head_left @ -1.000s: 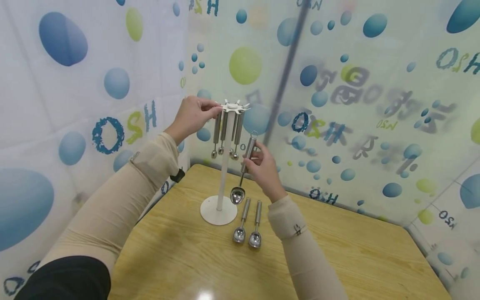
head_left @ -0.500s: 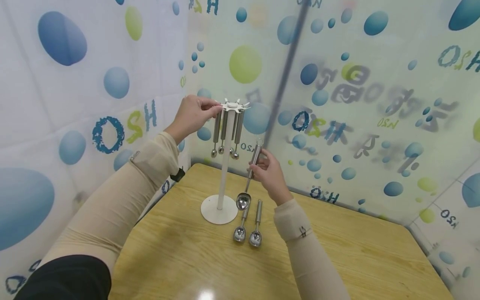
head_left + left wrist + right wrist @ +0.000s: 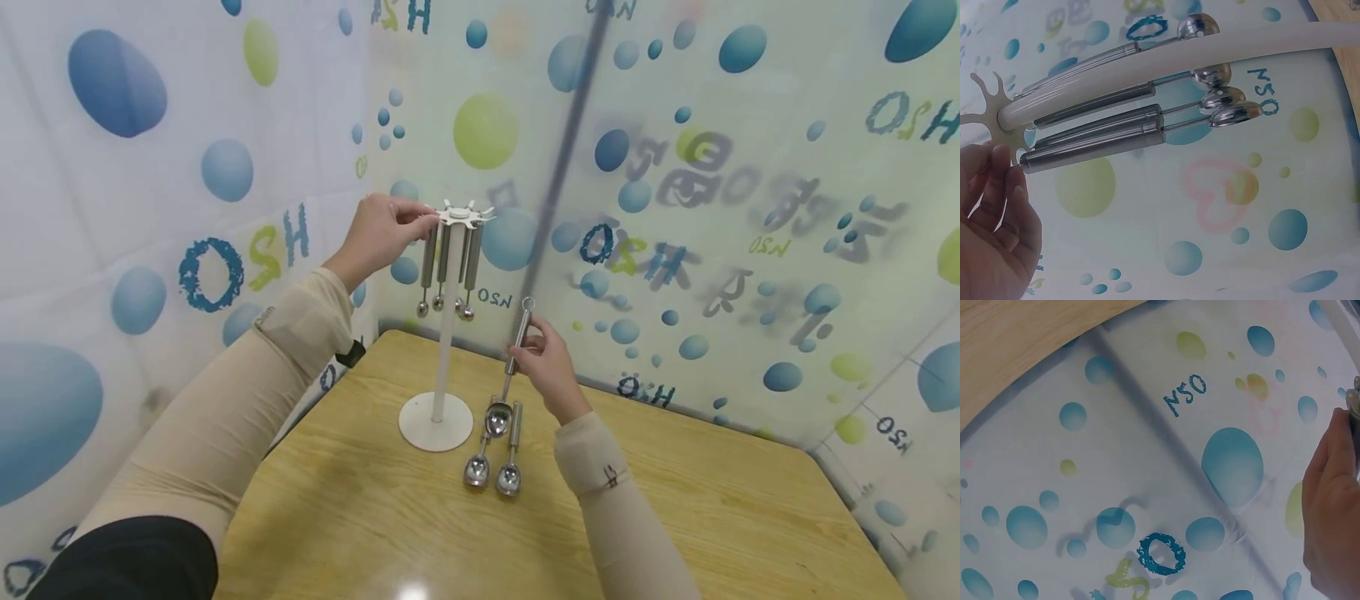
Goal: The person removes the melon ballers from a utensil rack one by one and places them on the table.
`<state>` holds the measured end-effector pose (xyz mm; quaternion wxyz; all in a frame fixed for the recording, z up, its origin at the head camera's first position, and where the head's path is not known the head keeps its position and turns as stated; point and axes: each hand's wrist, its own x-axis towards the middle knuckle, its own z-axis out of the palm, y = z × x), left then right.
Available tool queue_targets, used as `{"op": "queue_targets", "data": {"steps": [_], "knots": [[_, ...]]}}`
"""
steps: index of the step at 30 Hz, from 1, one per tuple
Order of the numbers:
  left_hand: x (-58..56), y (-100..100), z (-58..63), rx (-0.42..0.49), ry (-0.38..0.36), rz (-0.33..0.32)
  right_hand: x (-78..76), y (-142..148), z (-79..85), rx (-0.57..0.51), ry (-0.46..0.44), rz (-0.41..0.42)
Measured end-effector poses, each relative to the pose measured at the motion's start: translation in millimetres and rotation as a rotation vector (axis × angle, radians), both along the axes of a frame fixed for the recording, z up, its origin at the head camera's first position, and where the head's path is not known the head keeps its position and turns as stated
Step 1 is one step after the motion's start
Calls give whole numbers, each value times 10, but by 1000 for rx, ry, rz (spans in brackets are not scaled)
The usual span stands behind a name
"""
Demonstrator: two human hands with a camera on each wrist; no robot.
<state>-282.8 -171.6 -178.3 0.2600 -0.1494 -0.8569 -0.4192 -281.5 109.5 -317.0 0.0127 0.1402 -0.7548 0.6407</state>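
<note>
In the head view my left hand (image 3: 381,235) pinches the rim of the white rotating rack's top (image 3: 460,216), its thumb and fingertips meeting at one hook. Several metal ice cream scoops (image 3: 472,260) hang from that top by their handles, as the left wrist view also shows, with a scoop handle (image 3: 1094,147) close to the fingertips. My right hand (image 3: 553,367) holds another ice cream scoop (image 3: 498,419) by its handle, ring upward and bowl downward, right of the pole. Only its edge shows in the right wrist view, beside the hand (image 3: 1333,506).
Two similar scoops, a left one (image 3: 476,472) and a right one (image 3: 508,480), lie side by side on the wooden table (image 3: 675,500). The rack's round white base (image 3: 420,429) stands just left of them. A printed curtain (image 3: 675,275) hangs close behind the table.
My right hand has moved down and to the right, carrying the scoop away from the rack toward the two lying scoops. The left hand stays at the rack's top.
</note>
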Motion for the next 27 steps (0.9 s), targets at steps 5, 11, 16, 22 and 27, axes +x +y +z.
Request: {"op": "queue_targets", "data": {"steps": [5,11,16,22,27], "knots": [[-6,-1,-8,10,2,-8,0,75,-54,-17,-5,-14],[-9,-7,-7,3,8,1,-17,150,-82,-52,-24,-20],[-16,-9,-2,8,3,4,-46,221,-122,-70,-49,-11],[-20,-7,-1,7,5,3,-86,342,-206,-59,-107,-5],[-19,-4,-4,-2,4,3,-104,452,-298,-60,-151,-4]]}}
